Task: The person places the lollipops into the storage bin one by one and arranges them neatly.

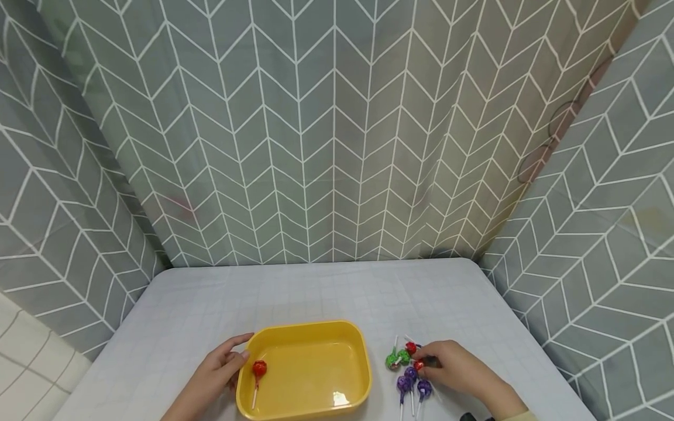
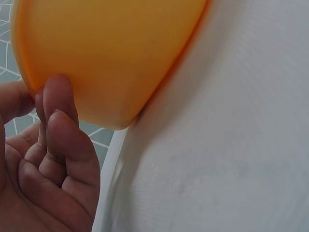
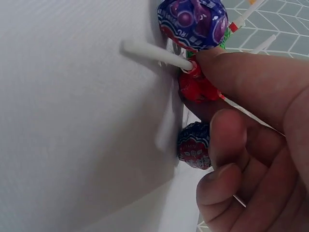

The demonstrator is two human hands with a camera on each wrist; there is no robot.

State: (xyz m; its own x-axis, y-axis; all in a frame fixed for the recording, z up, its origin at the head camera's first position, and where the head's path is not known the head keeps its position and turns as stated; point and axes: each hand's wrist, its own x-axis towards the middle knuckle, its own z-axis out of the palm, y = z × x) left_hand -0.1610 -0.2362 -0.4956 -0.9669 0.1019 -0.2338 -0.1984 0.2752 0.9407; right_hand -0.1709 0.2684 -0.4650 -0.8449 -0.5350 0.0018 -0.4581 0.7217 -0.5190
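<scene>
My left hand (image 1: 213,367) holds the left rim of a yellow tray (image 1: 310,377), the thumb at the rim and the other fingers along the outer wall. Inside the tray, near its left side, lies one red lollipop (image 1: 259,368). To the right of the tray, my right hand (image 1: 453,365) pinches another red lollipop (image 3: 199,86) between thumb and finger, its white stick pointing away from the palm. Close around these fingers lie purple lollipops (image 1: 403,383), green lollipops (image 1: 391,361) and a further red lollipop (image 1: 411,348).
A white cloth covers the table (image 1: 316,292). Grey curtains (image 1: 316,146) with white chevron lines rise behind it and along both sides. A small black object (image 1: 467,417) shows at the bottom edge, near the right sleeve (image 1: 518,416).
</scene>
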